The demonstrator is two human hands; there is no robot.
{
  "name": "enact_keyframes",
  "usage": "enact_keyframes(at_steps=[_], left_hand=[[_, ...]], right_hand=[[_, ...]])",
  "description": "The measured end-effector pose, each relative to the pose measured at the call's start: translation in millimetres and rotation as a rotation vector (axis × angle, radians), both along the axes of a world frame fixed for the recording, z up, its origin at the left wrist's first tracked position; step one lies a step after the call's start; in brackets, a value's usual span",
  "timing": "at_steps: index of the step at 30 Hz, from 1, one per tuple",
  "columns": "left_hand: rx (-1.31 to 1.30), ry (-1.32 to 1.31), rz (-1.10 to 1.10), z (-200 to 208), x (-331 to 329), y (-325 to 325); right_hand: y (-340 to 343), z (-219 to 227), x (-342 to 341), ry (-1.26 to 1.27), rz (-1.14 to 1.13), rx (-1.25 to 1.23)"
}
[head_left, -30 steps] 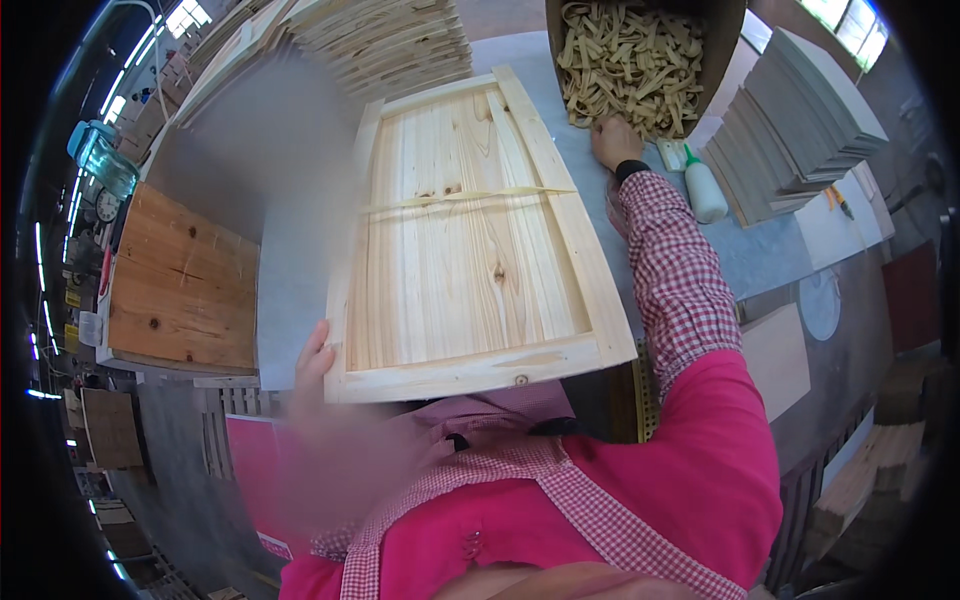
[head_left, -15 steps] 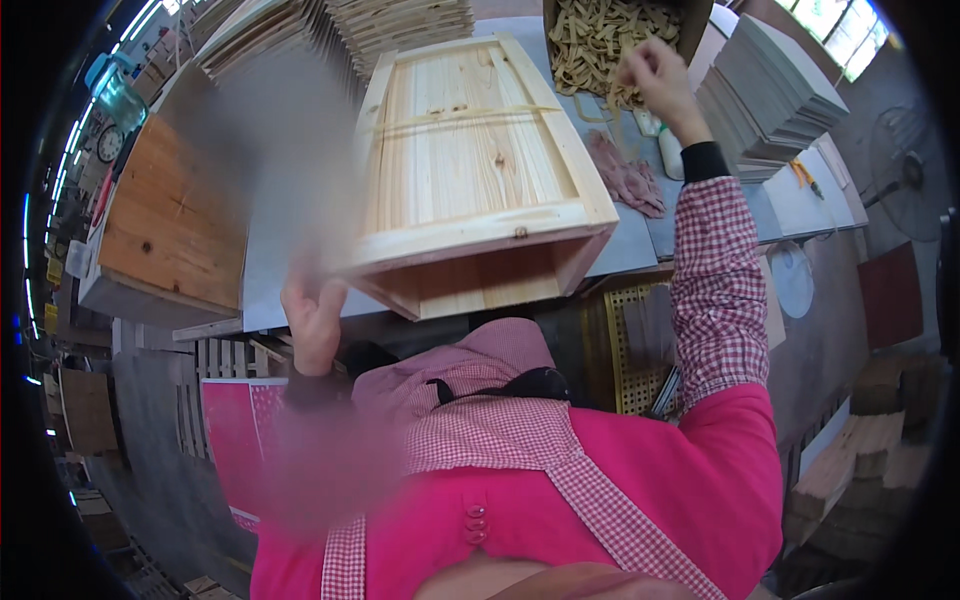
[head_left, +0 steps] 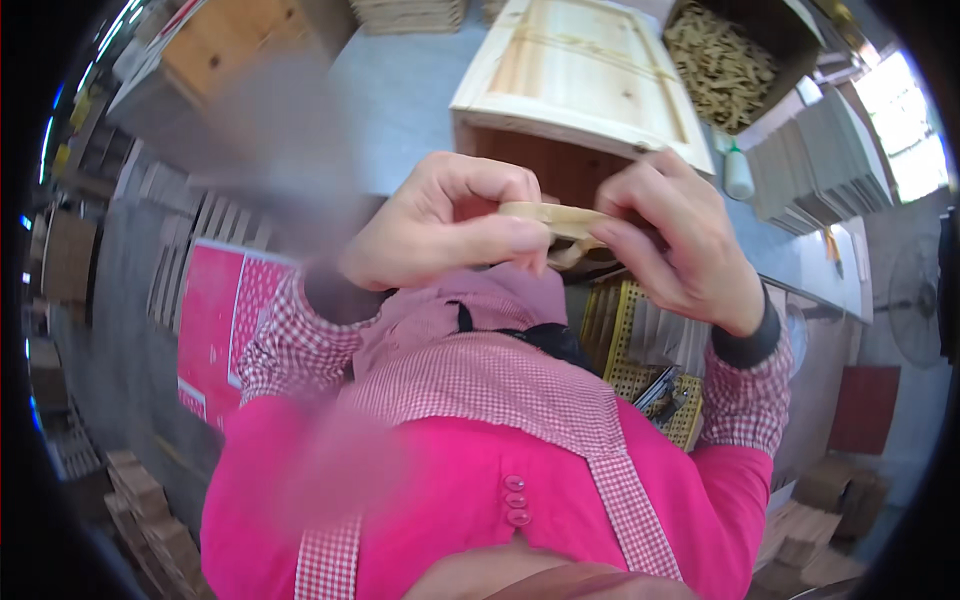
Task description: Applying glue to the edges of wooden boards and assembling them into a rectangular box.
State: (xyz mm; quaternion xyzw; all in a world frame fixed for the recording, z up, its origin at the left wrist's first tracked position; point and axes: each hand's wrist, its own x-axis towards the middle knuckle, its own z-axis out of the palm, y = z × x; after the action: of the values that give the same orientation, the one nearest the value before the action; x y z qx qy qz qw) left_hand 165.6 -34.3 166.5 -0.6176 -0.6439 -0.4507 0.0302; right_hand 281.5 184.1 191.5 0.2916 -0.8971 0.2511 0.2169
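A tan rubber band [head_left: 555, 212] is held between my two hands, in front of my apron. My left hand [head_left: 440, 225] pinches one end of it between thumb and fingers. My right hand [head_left: 685, 235] grips the other end with curled fingers; part of the band loops down below. Just beyond my hands lies a pale wooden box [head_left: 575, 115] on the table, its open end facing me. Another tan band [head_left: 590, 48] runs across its top. My hands hide part of the box's opening.
A box [head_left: 790, 45] full of tan bands stands at the far right. Near it are a white bottle [head_left: 738, 172] and stacked grey boards [head_left: 820, 160]. An orange-brown wooden box [head_left: 225, 50] is at upper left. A yellow perforated basket [head_left: 610, 330] sits below the table edge. A blur covers the left.
My right hand has come from the box of bands to in front of me, now with a rubber band. My left hand has moved right to meet it and holds the band too. The view has shifted.
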Motion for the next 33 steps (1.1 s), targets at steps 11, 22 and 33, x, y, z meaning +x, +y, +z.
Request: enact_keyframes(at_steps=[11,22,33], left_hand=[[-0.132,0.399,0.305,-24.8,-65.2,-62.6],[-0.526,0.686,0.435,-196.4,-48.6,-91.3],[-0.463,0.785,0.445,-183.8,-58.1,-85.5]], right_hand=[[131.0,-26.3,31.5,0.143,-0.49,-0.007],[103.6,-195.1,38.4,0.142,-0.571,0.336],[95.5,-192.7,32.4,0.212,-0.63,0.388]])
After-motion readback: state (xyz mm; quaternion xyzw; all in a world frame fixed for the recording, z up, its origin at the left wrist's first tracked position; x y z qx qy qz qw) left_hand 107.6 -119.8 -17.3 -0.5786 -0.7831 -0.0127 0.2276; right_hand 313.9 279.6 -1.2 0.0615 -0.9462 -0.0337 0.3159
